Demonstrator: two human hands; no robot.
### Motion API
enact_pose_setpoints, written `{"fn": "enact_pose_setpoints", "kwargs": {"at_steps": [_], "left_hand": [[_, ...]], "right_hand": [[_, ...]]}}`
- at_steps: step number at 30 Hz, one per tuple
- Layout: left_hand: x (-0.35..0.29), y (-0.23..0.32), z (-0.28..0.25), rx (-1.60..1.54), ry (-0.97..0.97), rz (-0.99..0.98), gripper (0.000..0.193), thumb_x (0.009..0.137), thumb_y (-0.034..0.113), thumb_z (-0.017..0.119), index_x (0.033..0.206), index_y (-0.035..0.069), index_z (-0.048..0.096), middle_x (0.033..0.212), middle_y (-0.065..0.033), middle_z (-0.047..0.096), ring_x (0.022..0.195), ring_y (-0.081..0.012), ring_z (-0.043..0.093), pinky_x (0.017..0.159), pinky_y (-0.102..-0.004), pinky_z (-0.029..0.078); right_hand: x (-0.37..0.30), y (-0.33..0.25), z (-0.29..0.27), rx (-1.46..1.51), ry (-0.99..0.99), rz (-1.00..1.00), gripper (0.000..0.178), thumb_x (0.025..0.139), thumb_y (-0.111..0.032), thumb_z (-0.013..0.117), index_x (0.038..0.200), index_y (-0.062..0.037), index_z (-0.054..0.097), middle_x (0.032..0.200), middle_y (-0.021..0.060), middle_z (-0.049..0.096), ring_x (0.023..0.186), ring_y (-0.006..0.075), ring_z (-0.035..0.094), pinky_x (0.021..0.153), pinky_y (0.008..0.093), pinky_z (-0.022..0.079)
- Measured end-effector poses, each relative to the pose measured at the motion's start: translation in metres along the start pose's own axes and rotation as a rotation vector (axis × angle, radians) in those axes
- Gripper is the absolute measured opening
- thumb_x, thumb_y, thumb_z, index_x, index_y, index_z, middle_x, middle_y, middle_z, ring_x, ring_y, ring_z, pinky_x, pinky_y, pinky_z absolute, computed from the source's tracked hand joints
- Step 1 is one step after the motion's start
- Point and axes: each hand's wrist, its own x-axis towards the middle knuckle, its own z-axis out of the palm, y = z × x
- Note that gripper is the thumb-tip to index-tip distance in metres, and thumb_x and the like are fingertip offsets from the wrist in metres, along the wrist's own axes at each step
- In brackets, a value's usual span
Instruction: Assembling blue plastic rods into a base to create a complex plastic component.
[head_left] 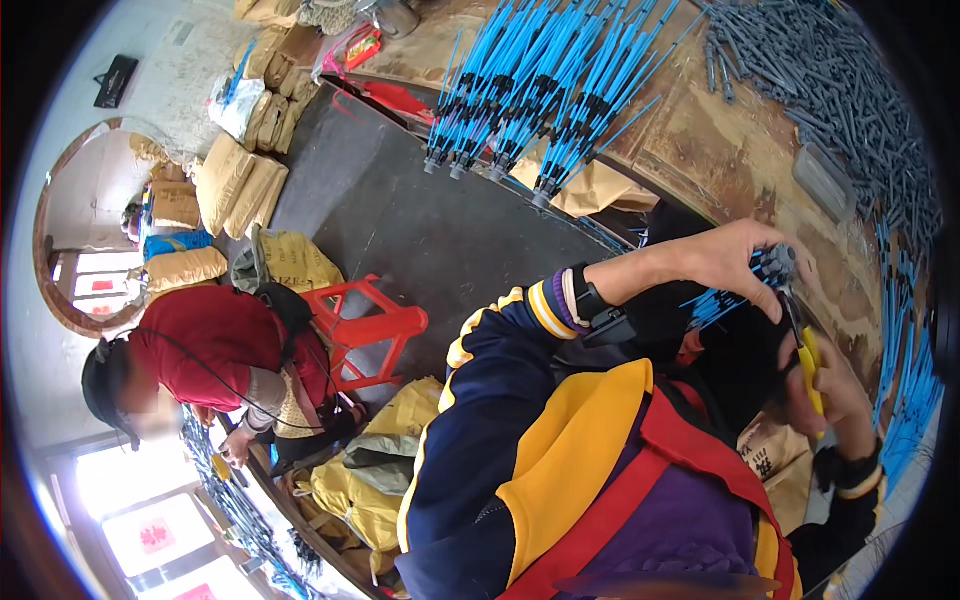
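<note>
A navy jacket with yellow and red panels, striped cuffs [548, 305], and a black wristband [592, 300].

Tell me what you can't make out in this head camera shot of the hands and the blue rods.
- Yellow-handled tool: its working tip is hidden behind the right hand and the bundle of blue rods.
- Bundle ends: the grey caps sit inside the left hand, so their number is unclear.
- Grey parts pile: bent and too small at the fisheye rim.
- Nearby person's hands: too small to show what they hold.
</note>
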Motion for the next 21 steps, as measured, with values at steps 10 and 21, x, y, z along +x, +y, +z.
{"fn": "enact_pose_setpoints", "kwargs": {"at_steps": [10,21], "left_hand": [[-0.006,-0.003,0.004,-0.028,0.073,-0.014,0.046,0.068,0.009,0.085,0.107,0.003,0.063,0.099,-0.0019,0.067,0.093,-0.0088,0.060,0.084,-0.0271,0.049],[-0.011,0.007,-0.007,0.109,0.109,-0.130,0.047,0.072,0.016,0.083,0.113,0.006,0.061,0.098,-0.0022,0.065,0.091,-0.0113,0.058,0.085,-0.0276,0.047]], "right_hand": [[-0.006,-0.027,0.041,-0.491,0.591,-0.138,0.049,0.078,-0.011,0.066,0.123,0.0008,0.049,0.097,0.0111,0.057,0.080,0.0152,0.058,0.068,0.0312,0.046],[0.013,-0.037,0.042,-0.944,0.677,-0.552,0.029,0.090,-0.027,0.061,0.094,0.0014,0.057,0.077,0.0084,0.060,0.072,0.0240,0.060,0.069,0.0379,0.047]]}}
